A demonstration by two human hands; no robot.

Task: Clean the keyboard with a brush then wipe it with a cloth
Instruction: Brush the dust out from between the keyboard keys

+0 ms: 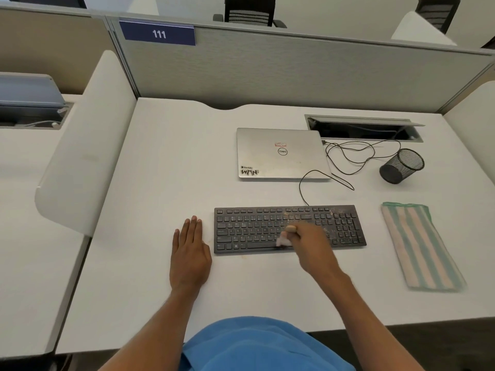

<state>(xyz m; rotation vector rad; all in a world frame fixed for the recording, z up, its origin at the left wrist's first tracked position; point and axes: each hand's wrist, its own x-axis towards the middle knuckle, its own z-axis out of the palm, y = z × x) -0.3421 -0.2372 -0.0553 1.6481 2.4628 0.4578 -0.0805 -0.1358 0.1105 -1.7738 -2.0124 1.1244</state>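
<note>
Right grip (310, 245) holds brush (284, 240) on keyboard (249, 229) centre.

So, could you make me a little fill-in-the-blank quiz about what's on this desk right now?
1. The right hand holds a ____ over the keyboard.
2. The left hand lies flat on the table, to the ____ of the keyboard.
3. The striped cloth lies untouched on the keyboard's ____ side.
4. The laptop behind the keyboard is ____.

Missing words: brush; left; right; closed.
</note>
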